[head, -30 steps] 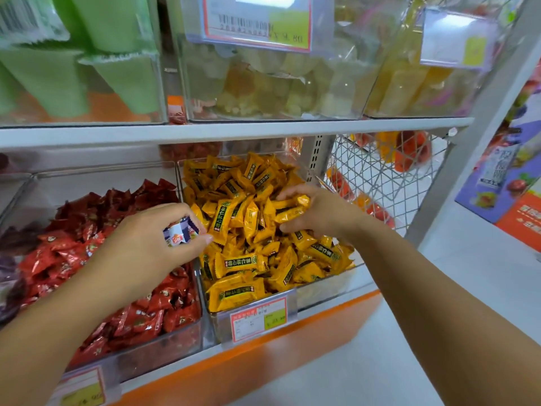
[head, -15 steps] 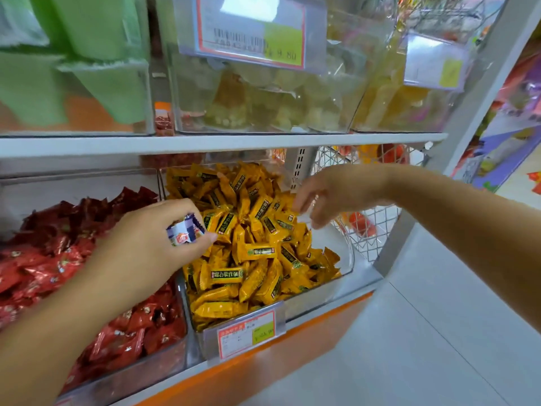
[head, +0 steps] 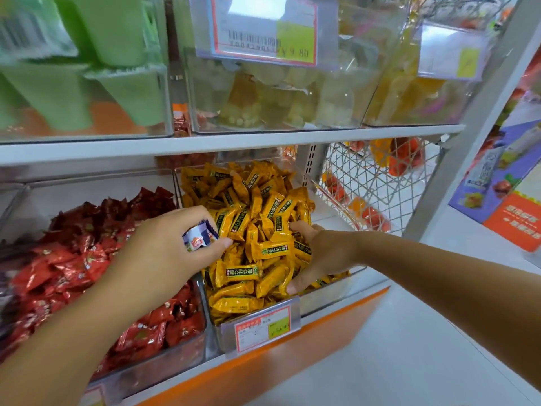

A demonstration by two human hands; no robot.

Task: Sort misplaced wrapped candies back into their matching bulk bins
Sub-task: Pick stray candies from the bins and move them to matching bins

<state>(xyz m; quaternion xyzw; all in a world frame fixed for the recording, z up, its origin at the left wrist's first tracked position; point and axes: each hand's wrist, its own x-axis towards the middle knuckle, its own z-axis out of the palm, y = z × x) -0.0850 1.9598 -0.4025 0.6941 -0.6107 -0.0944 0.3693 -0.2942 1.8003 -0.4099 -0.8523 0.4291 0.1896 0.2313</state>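
**A:** Your left hand (head: 164,253) had a narrow grip. Thumb and curled fingers pinched a small blue-and-white candy (head: 199,239), with one wrapper end poking out above the thumb.

**B:** Yes, and you held it in the air over the divide between the two lower bins. Red candies (head: 73,268) lay below and to the left of that grip in their clear bin (head: 164,365). Yellow candies (head: 248,218) were heaped just to its right, one of them close against your thumb tip.

**A:** Your right hand (head: 325,253) was down in that yellow heap. The grip was wide, with the fingers at the far side of a clump. The thumb was at the near side, close to the front wall of the yellow bin (head: 336,300).

**B:** The fingertips were sunk among the wrappers, so I could not tell whether you had closed on any of them.

**A:** Just below your right thumb, a price label (head: 263,328) was fixed to the bin's front.

**B:** Beyond that hand, up and to its right, stood a wire basket (head: 377,183) with blurred orange and red packets in it. Above both grips ran the white shelf (head: 234,142), carrying clear bins of green packets (head: 123,92) and pale sweets (head: 292,106).

**A:** Your two hands were apart, with a stretch of yellow candies between them.
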